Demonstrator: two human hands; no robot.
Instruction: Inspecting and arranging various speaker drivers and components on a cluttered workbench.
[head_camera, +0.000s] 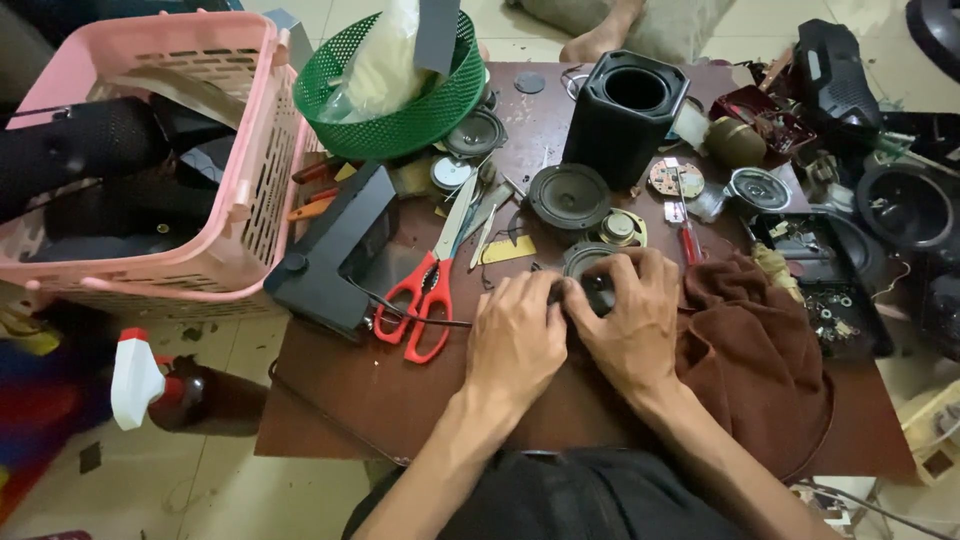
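Speaker driver (590, 272): small, round and dark, lying flat on the counter (400, 400) near its middle, mostly covered by both hands.
Left hand (515, 340): palm down, fingers curled onto the driver's left rim; grip clenched on the driver.
Right hand (632, 315): fingers arched over the top and right rim; grip clenched on the same driver.
Step in hand: judged to be close two-handed work on the driver, pressing or prying at its rim; the exact contact point is hidden under the fingers.
Next move calls for: fine fingertip force with the driver held flat and steady; no wide reach appears needed.
Right side: brown cloth (750, 350) touches the right wrist, with a tray of small parts (840, 310) beyond it.
Left side: red-handled scissors (425, 295) lie near the left hand; a black housing (335, 250) sits further left.
Ahead: a second driver (570, 195), a black cylindrical enclosure (625, 115) and loose parts crowd the far half.
Open room: bare counter lies between the hands and the near edge, mainly toward the left.
Edges: a pink basket (200, 150) overhangs the far-left corner; a green basket (400, 80) stands at the back.
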